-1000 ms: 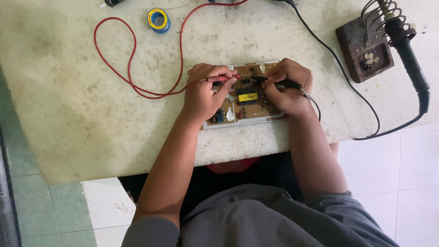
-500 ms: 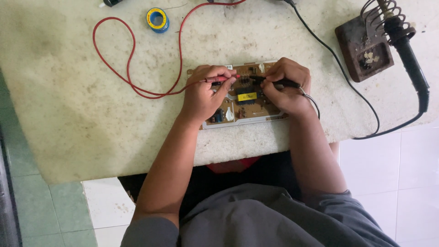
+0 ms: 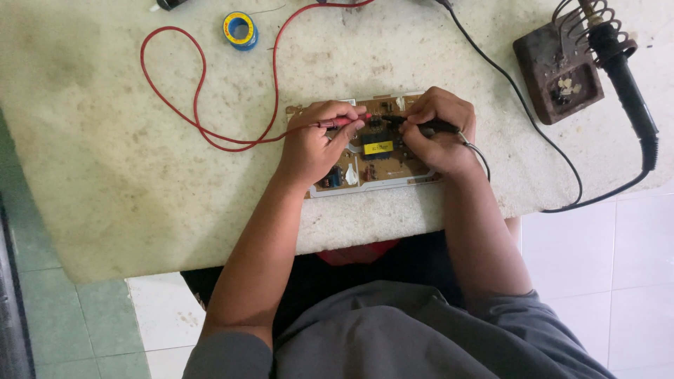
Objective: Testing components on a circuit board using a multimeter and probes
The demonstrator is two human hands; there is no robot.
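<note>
Circuit board (image 3: 372, 151), brown with a yellow-topped part near its middle, lies flat on the pale stained worktop (image 3: 105, 161) close to the near edge, right in front of the person. Both hands rest on it. The left hand (image 3: 312, 147) is closed around the red probe (image 3: 344, 121), pinched like a pen, with the tip pointing right toward the middle of the board. The right hand (image 3: 439, 133) is closed around the black probe (image 3: 421, 125), its tip pointing left, so the two tips come near each other just above the yellow-topped part. Whether either tip actually touches a contact is too small to tell.

As a judgement of progress: probing of the board is under way, with both leads in hand and set over one spot; nothing shows how many points have been checked or remain. The red lead (image 3: 203, 105) loops across the worktop to the left and runs off the top edge, and the black lead (image 3: 519, 91) curves off behind the right wrist; no meter is in view, so no reading can be seen.

The soldering iron (image 3: 628, 77) sits parked in its coil stand (image 3: 562, 67) at the far right, well apart from the board and untouched. A blue-and-yellow tape roll (image 3: 240, 29) lies near the top edge, also untouched
</note>
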